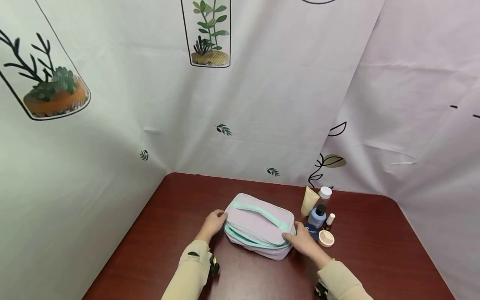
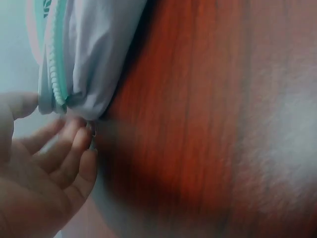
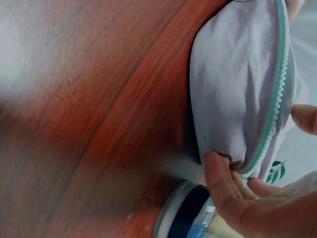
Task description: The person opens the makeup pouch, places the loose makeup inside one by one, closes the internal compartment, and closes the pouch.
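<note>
A lilac toiletry bag (image 1: 255,225) with a mint handle lies on the table, its lid on top. In the right wrist view, a mint zipper (image 3: 277,94) runs along the bag's edge. My left hand (image 1: 215,221) holds the bag's left end, thumb at the lid's edge and fingers curled beneath it in the left wrist view. At the opposite end, my right hand (image 1: 303,239) grips the corner, with the thumb on top and the fingers against the side. The bag's inside is hidden.
Right of the bag stand a cream tube (image 1: 309,202), a white-capped bottle (image 1: 325,192), a blue bottle with a black cap (image 1: 317,216) and a small white-capped bottle (image 1: 329,221). A round compact (image 1: 326,238) and a dark blue item (image 1: 312,231) lie near my right hand. Printed cloth (image 1: 262,104) hangs behind the table.
</note>
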Motion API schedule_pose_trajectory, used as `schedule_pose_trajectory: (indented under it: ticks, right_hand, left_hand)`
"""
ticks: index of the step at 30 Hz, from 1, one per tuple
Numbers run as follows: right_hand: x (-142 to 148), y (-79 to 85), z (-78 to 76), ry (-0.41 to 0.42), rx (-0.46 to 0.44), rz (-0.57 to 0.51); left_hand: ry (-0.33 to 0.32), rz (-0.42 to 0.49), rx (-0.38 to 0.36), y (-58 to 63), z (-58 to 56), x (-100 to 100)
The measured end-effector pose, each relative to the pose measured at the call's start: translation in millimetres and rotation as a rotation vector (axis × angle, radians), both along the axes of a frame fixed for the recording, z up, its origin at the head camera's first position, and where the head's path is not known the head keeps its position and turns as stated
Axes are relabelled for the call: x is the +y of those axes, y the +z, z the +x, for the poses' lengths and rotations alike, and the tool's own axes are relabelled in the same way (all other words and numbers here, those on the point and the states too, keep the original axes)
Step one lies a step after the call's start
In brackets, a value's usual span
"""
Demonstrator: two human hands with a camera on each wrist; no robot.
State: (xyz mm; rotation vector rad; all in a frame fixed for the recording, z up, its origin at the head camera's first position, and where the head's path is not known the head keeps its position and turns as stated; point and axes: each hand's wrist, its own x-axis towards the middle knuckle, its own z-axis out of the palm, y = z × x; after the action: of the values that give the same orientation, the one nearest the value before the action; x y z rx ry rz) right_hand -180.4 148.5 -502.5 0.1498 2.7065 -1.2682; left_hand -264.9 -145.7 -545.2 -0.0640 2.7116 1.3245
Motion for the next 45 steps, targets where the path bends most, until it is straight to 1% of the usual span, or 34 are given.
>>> schedule_pose_trajectory:
  ticks: [2, 4, 6, 8, 10, 13, 15, 18, 22, 25, 27, 29, 32, 34, 36, 38, 40, 42, 45]
  right_hand:
    - [0.8, 1.3, -1.6, 0.001, 0.0, -0.034]
    - [3.2, 1.1, -4.7, -0.019, 0.015, -0.077]
    - [5.3, 0.0, -6.7, -0.046, 0.036, -0.118]
    - [6.5, -2.3, -6.7, -0.059, 0.049, -0.149]
    - [7.0, -4.9, -4.7, -0.053, 0.054, -0.171]
    - [6.6, -7.5, 0.2, -0.039, 0.068, -0.137]
    - [6.9, -8.1, 2.2, -0.046, 0.089, -0.114]
    - [8.6, -7.6, 3.0, -0.079, 0.118, -0.095]
    - [10.6, -5.5, 0.7, -0.087, 0.114, -0.149]
    - [11.1, -3.1, -0.4, -0.079, 0.108, -0.212]
    - [12.3, -2.8, -0.1, -0.082, 0.106, -0.247]
    - [13.3, -2.3, 0.3, -0.087, 0.114, -0.281]
    - [14.4, -1.4, -0.8, -0.094, 0.146, -0.348]
    - [13.9, 0.5, -2.7, -0.081, 0.178, -0.422]
    - [12.6, 2.8, -4.6, -0.063, 0.206, -0.502]
    - [10.9, 4.6, -6.6, -0.052, 0.214, -0.565]
    - [8.6, 6.5, -8.2, -0.059, 0.219, -0.611]
    - [6.4, 8.0, -10.0, -0.073, 0.213, -0.612]
    - [4.5, 9.1, -13.2, -0.086, 0.209, -0.579]
  left_hand:
    - [-0.027, -0.014, -0.017, -1.2, 1.0, 1.0]
    - [-0.04, -0.029, -0.033, 0.6, 2.8, 2.3]
    - [-0.044, -0.039, -0.029, 2.3, 5.9, 3.4]
    - [-0.038, -0.023, -0.034, 2.7, 10.5, 4.2]
    - [-0.03, 0.001, -0.031, 1.4, 15.3, 4.9]
    - [-0.018, 0.051, -0.03, -0.6, 21.4, 5.6]
    - [-0.017, 0.076, -0.001, -0.6, 23.4, 6.4]
    - [-0.006, 0.099, 0.071, 2.7, 24.2, 7.5]
    - [0.032, 0.163, 0.186, 8.5, 21.2, 10.1]
    - [0.04, 0.256, 0.264, 12.1, 18.1, 13.0]
    - [0.015, 0.318, 0.302, 13.7, 16.7, 14.6]
    - [-0.024, 0.37, 0.34, 14.7, 15.5, 15.7]
    - [-0.079, 0.444, 0.376, 15.0, 12.9, 17.1]
    - [-0.084, 0.471, 0.393, 16.6, 11.2, 19.1]
    - [-0.047, 0.478, 0.382, 19.4, 10.0, 22.1]
    - [0.007, 0.468, 0.36, 23.5, 9.0, 26.0]
    - [0.065, 0.462, 0.329, 26.9, 7.6, 30.4]
    - [0.102, 0.455, 0.304, 29.6, 5.8, 34.9]
    - [0.124, 0.41, 0.282, 31.3, 1.8, 40.8]
